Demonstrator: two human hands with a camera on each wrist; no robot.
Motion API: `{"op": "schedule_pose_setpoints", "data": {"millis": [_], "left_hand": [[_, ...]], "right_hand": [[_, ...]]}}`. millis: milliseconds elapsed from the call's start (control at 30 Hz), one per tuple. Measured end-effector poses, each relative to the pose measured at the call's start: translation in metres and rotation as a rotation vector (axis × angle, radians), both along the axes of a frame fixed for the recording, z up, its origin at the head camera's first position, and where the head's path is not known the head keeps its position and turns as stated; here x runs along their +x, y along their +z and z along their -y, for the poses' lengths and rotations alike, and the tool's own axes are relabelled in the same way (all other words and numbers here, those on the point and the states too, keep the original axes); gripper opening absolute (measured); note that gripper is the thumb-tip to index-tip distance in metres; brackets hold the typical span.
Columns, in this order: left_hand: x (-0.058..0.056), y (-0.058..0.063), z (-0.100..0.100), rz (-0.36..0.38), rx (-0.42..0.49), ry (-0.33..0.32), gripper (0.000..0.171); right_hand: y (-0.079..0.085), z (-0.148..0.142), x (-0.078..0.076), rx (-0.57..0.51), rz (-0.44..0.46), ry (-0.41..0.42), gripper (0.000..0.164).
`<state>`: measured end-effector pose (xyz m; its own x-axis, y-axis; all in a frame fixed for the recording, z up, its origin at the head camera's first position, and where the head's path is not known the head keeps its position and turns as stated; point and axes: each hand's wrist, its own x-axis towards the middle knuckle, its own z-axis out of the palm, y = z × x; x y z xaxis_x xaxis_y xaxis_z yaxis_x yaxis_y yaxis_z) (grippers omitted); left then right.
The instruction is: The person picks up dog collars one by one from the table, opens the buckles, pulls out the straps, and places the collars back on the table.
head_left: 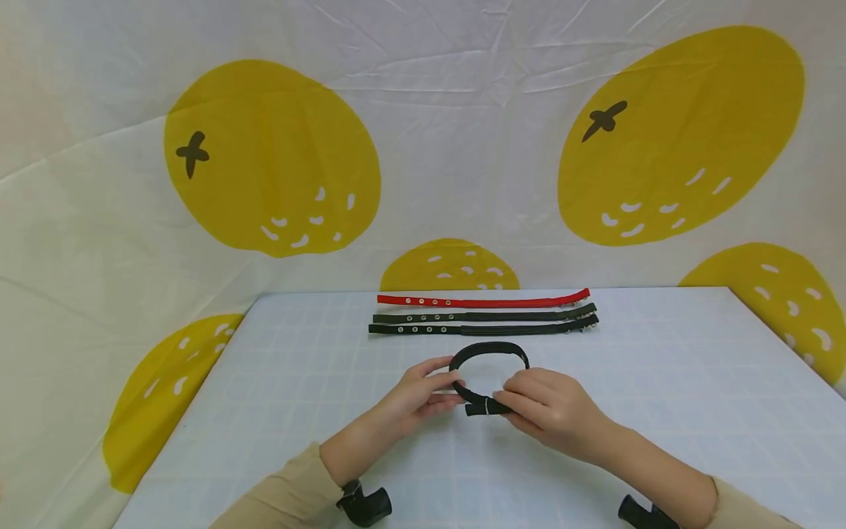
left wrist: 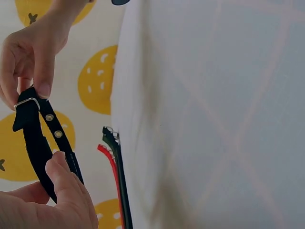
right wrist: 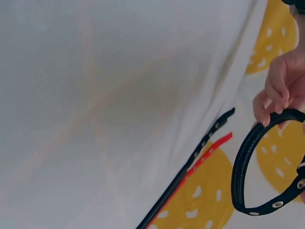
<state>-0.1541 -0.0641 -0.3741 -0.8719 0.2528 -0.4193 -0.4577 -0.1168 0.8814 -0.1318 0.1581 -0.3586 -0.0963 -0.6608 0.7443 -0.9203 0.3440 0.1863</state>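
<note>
A black collar (head_left: 490, 349) with metal eyelets and a buckle is bent into a loop and held above the table. My left hand (head_left: 423, 397) pinches the loop's left side between thumb and fingers. At the buckle end, my right hand (head_left: 548, 408) grips the strap on the lower right. The left wrist view shows the silver buckle (left wrist: 27, 102) with the strap through it, beside the right hand's fingertips. In the right wrist view the collar (right wrist: 240, 167) appears as a round loop, cut off by the frame's edge.
Behind the hands lie a red collar (head_left: 489, 302), a dark green collar (head_left: 509, 317) and another black collar (head_left: 509, 330), straight and side by side. They rest near the back edge of the pale checked table (head_left: 264, 441). A white curtain (head_left: 449, 147) with yellow fruit prints hangs behind.
</note>
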Motion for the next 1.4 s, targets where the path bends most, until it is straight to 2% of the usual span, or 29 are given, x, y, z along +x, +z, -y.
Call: {"op": "schedule_pose_setpoints", "data": {"millis": [100,233,300,400,500,600,767,833,900,967,1100,1200,1400], "left_hand": [[0.001,0.003,0.001,0.001,-0.001,-0.007,0.048],[-0.001,0.006,0.004,-0.047,-0.049,-0.039,0.046],[-0.003,0.008,0.007,-0.107,-0.107,-0.069,0.043],[-0.004,0.01,0.01,-0.241,-0.235,-0.101,0.036],[-0.002,0.012,0.012,-0.473,-0.397,-0.122,0.031],[0.003,0.015,0.011,-0.789,-0.5,-0.138,0.029],[0.01,0.018,0.004,-1.325,-0.519,-0.182,0.035],[0.012,0.017,0.001,-1.472,-0.542,-0.183,0.036],[0.012,0.017,-0.001,-1.58,-0.581,-0.169,0.035],[0.013,0.018,-0.001,-1.635,-0.624,-0.152,0.033],[0.013,0.02,-0.001,-1.673,-0.667,-0.133,0.029],[0.013,0.02,0.0,-1.673,-0.667,-0.131,0.027],[0.014,0.018,0.001,-1.624,-0.642,-0.136,0.025]], "right_hand": [[0.003,0.006,0.001,-0.039,-0.102,-0.004,0.03],[0.007,0.01,0.002,-0.063,-0.134,-0.025,0.031],[0.009,0.01,0.002,-0.076,-0.117,-0.038,0.032],[0.011,0.009,0.0,-0.105,-0.066,-0.061,0.034],[0.013,0.007,-0.001,-0.125,-0.004,-0.069,0.035],[0.013,0.007,-0.001,-0.122,0.064,-0.083,0.036],[0.015,0.009,0.0,-0.139,0.14,-0.072,0.032],[0.015,0.011,-0.001,-0.153,0.157,-0.057,0.031],[0.016,0.012,0.0,-0.158,0.182,-0.051,0.031],[0.016,0.013,0.0,-0.158,0.215,-0.058,0.032],[0.016,0.012,0.001,-0.168,0.272,-0.071,0.032],[0.017,0.011,0.002,-0.193,0.338,-0.072,0.032],[0.017,0.009,0.005,-0.253,0.472,-0.057,0.032]]}}
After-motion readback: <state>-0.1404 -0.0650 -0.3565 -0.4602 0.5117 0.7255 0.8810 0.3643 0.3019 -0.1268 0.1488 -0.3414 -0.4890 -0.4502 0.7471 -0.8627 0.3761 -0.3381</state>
